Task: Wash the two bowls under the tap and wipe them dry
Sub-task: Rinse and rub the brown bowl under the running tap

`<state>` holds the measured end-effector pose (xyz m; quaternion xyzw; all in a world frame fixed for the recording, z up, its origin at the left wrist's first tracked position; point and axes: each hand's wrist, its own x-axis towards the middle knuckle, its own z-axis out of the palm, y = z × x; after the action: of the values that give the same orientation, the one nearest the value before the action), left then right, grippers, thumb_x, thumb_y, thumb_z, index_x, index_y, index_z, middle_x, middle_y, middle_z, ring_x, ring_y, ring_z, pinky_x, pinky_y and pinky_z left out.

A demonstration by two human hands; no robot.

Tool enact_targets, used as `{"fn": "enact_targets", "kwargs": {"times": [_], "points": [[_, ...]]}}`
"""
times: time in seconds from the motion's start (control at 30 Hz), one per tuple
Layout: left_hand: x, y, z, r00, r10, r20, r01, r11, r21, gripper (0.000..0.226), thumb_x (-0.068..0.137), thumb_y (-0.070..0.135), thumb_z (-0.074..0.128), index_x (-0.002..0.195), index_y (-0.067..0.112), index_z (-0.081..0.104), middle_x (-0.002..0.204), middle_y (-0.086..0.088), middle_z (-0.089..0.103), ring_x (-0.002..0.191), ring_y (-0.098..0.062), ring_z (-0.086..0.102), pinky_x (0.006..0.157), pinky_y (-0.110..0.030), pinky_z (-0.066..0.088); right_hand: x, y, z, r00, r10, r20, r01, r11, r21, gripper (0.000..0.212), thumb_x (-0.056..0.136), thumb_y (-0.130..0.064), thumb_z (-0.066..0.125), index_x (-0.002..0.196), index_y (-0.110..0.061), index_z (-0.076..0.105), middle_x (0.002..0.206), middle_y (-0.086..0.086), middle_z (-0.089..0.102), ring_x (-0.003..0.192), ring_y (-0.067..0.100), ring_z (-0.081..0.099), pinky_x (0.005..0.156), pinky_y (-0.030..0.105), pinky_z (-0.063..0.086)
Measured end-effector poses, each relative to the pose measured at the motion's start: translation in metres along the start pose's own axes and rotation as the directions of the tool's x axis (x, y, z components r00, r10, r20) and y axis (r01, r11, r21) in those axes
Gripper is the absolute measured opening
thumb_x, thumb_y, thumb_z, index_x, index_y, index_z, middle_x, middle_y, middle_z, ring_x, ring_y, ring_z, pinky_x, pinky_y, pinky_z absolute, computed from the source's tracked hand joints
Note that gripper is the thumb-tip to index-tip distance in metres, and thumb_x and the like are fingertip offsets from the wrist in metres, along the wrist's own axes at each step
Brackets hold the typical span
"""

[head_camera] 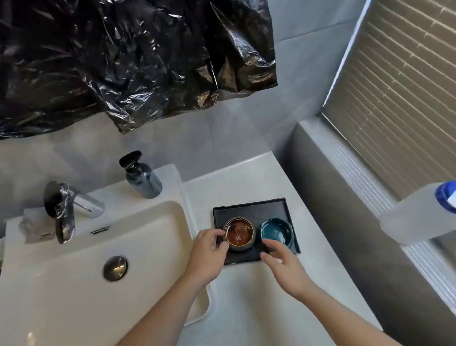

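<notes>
So we're right at the start here, picking-up stage. Both bowls sit side by side on the black tray (249,208), which is on the counter (252,298) just right of the sink (64,291). The brown bowl (239,233) is on the left half of the tray, the teal bowl (276,232) right next to it, close enough that I can't tell if the rims touch.

My left hand (206,256) has thumb and fingers curled around the left side of the brown bowl's rim, so I'd call that a grip, though the bowl looks like it's sitting flat on the tray, not lifted. My right hand (284,266) is loose with the fingers spread, hovering at the front edge of the tray just below the teal bowl, holding nothing. Fingertips are near that bowl but I don't think they're on it.

Nothing looks washed yet, and the tap (78,204) isn't running as far as I can see.

Next move as I read it: lift the brown bowl straight up so it doesn't knock the teal one, carry it left over the sink edge and get it under the spout. The tap handle needs a hand too, so the right one is probably the free one for that. There's a soap pump bottle (142,177) behind the sink if needed. I can't spot a cloth for drying for sure; there's something crumpled behind the tap but it's too blurry to call.
</notes>
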<state>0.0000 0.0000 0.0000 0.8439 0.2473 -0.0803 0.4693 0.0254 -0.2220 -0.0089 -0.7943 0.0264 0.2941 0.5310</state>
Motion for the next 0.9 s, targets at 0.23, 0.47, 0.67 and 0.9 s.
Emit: {"fn": "enact_targets", "kwargs": {"times": [0.23, 0.47, 0.67, 0.9], "points": [[0.048, 0.002, 0.029, 0.946, -0.322, 0.047, 0.314, 0.941, 0.125, 0.069, 0.093, 0.035, 0.065, 0.156, 0.021, 0.040, 0.151, -0.006, 0.042, 0.112, -0.033, 0.066, 0.094, -0.044, 0.060, 0.002, 0.002, -0.017, 0.998, 0.057, -0.033, -0.057, 0.998, -0.016, 0.033, 0.102, -0.034, 0.061, 0.135, -0.040, 0.058, 0.139, -0.017, 0.057, 0.125, 0.006, 0.055, 0.101, 0.024, 0.042], [0.069, -0.013, 0.047, 0.932, -0.351, -0.093, 0.362, 0.919, 0.157, 0.051, 0.099, 0.023, 0.066, 0.148, 0.017, 0.052, 0.150, -0.010, 0.039, 0.097, -0.024, 0.060, 0.084, -0.035, 0.061, 0.006, 0.007, -0.023, 0.995, 0.070, -0.071, -0.072, 0.997, -0.028, 0.038, 0.102, -0.033, 0.062, 0.139, -0.035, 0.057, 0.137, -0.016, 0.056, 0.121, 0.003, 0.057, 0.096, 0.021, 0.045], [0.068, -0.009, 0.050, 0.951, -0.293, -0.104, 0.310, 0.921, 0.238, 0.041, 0.097, 0.020, 0.073, 0.136, 0.017, 0.062, 0.147, -0.005, 0.042, 0.093, -0.023, 0.060, 0.092, -0.033, 0.057, 0.008, -0.004, -0.015, 0.998, 0.055, -0.039, -0.057, 0.998, -0.036, 0.039, 0.101, -0.031, 0.063, 0.139, -0.034, 0.057, 0.137, -0.017, 0.058, 0.118, 0.000, 0.058, 0.099, 0.023, 0.048], [0.046, 0.000, 0.034, 0.961, -0.217, -0.174, 0.252, 0.943, 0.217, 0.039, 0.092, 0.021, 0.075, 0.129, 0.014, 0.065, 0.128, -0.006, 0.066, 0.110, -0.028, 0.066, 0.093, -0.038, 0.057, -0.007, -0.017, -0.007, 1.000, 0.017, -0.021, -0.017, 0.999, -0.040, 0.042, 0.100, -0.028, 0.065, 0.142, -0.032, 0.055, 0.138, -0.017, 0.058, 0.113, -0.003, 0.060, 0.086, 0.011, 0.048]]}}
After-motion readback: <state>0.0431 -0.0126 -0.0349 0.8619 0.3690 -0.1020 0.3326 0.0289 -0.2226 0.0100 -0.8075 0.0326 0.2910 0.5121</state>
